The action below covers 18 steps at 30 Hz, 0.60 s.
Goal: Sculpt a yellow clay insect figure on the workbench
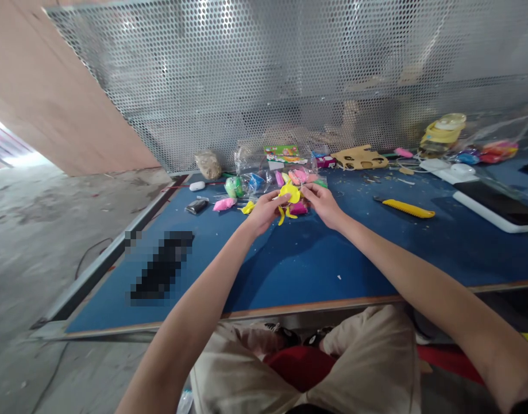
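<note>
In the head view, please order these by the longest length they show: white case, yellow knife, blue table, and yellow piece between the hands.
1. Blue table
2. Yellow knife
3. Yellow piece, counting its dangling strips
4. White case

This is apparent length only.

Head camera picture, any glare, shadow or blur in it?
Head view: bright, washed-out glare at the far left edge; head view: soft shadow on the blue tabletop below the yellow piece; head view: the dark object at left is pixelated, so its detail is hidden.
</note>
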Each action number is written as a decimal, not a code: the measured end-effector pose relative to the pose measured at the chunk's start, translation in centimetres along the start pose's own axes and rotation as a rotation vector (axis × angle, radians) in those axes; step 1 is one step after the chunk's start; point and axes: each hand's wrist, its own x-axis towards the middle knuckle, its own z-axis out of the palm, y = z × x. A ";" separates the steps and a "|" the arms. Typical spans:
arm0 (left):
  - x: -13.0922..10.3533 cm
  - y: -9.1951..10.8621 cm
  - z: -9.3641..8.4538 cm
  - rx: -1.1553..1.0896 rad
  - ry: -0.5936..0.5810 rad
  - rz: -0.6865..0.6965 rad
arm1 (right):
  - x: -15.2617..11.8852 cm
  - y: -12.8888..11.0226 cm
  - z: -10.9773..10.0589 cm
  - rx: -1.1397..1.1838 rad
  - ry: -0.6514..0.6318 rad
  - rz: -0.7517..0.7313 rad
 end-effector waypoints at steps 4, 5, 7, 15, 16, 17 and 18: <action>0.0 -0.5 0.1 0.031 0.062 0.097 | 0.0 0.0 -0.2 -0.102 0.073 0.000; 0.0 -0.6 0.1 0.038 0.092 0.129 | 0.0 -0.1 -0.3 -0.192 0.074 -0.035; 0.2 -0.8 0.1 0.064 0.164 0.201 | -0.2 -0.4 -0.5 -0.411 0.044 -0.113; 0.6 -2.0 0.4 0.085 0.232 0.318 | -1.2 -1.3 0.3 -0.617 -0.099 -0.143; 0.6 -2.2 0.5 0.074 0.223 0.308 | -1.2 -1.1 0.4 -0.597 -0.088 -0.150; 0.7 -2.4 0.6 0.071 0.214 0.297 | -1.1 -0.9 0.3 -0.573 -0.077 -0.158; 0.8 -2.6 0.6 0.076 0.205 0.293 | -1.0 -0.7 0.3 -0.547 -0.069 -0.165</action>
